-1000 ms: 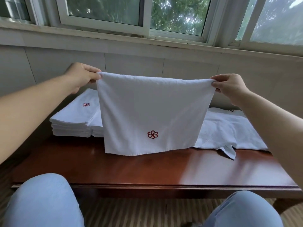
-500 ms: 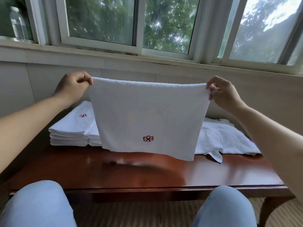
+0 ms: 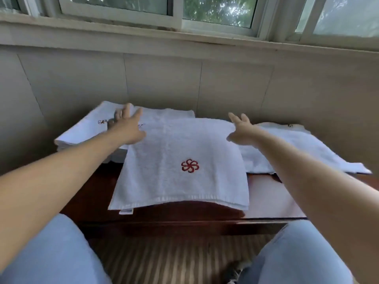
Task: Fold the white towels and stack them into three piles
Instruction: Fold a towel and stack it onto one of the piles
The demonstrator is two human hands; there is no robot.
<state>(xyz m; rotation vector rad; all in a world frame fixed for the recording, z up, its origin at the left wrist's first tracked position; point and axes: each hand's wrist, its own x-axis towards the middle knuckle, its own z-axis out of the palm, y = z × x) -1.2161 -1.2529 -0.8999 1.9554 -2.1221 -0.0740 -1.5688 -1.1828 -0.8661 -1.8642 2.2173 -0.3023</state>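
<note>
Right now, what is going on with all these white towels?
A seated person is folding white towels at a dark wooden table. One towel with a red flower emblem lies spread on the table, its far part lapping the stack of folded towels. The left hand and right hand are open, fingers spread, at its far corners. A heap of unfolded towels waits on the right. Three finished piles are not yet visible.

A dark reddish wooden surface (image 3: 272,197) stands against a pale panelled wall (image 3: 164,78) under a white-framed window (image 3: 180,15) with green foliage outside, above a striped floor (image 3: 174,261), two blue-trousered knees (image 3: 51,253) nearest.
</note>
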